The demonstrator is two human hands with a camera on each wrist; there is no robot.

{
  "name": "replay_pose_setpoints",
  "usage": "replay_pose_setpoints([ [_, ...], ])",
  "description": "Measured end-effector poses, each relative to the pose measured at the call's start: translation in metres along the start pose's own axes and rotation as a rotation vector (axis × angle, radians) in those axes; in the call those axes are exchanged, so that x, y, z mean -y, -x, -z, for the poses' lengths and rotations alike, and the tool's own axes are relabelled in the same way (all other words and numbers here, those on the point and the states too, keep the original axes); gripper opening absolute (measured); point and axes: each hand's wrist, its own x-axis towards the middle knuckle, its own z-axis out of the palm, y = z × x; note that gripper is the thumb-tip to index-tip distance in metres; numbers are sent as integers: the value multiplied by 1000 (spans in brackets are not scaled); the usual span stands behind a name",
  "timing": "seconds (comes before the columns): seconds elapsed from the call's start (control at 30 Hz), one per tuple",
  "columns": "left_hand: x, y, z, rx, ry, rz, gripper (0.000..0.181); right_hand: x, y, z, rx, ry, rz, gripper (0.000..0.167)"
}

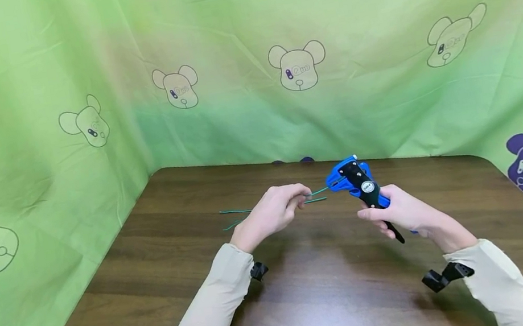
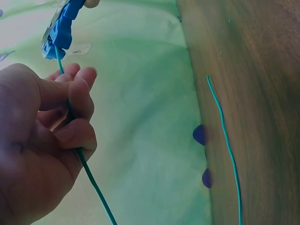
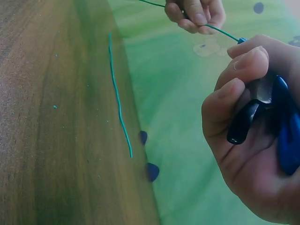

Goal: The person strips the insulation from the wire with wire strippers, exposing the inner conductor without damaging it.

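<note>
My left hand (image 1: 277, 212) pinches a thin green wire (image 2: 96, 187) between curled fingers, and the wire runs through the palm side of the hand. One end of it reaches into the blue nose of a wire stripper (image 1: 356, 176). My right hand (image 1: 399, 212) grips the stripper's handles, black and blue, and holds the tool tilted above the table. In the right wrist view the handles (image 3: 241, 124) show between fingers and palm, while the tool's head is mostly hidden behind the hand. A second green wire (image 3: 117, 93) lies on the table beyond the hands.
The brown wooden table (image 1: 159, 295) ends at a green cloth backdrop (image 1: 235, 127) with printed bear heads. Tiny green scraps (image 3: 55, 107) are scattered on the wood. A black wrist mount (image 1: 446, 275) sits by the right cuff.
</note>
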Motion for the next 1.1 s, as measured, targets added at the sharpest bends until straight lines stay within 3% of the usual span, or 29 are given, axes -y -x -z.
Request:
replay_pose_setpoints([
  [0.37, 2, -1, 1, 0, 26, -27, 20, -1, 1, 10, 25, -41, 45, 24],
  [0.6, 15, 7, 7, -45, -20, 51, 18, -2, 15, 34, 19, -191, 117, 16],
  [0.9, 12, 7, 5, -10, -21, 49, 20, -1, 16, 43, 11, -114, 103, 11],
  [1.1, 11, 4, -5, 28, -62, 50, 21, -1, 19, 41, -57, -18, 105, 8],
])
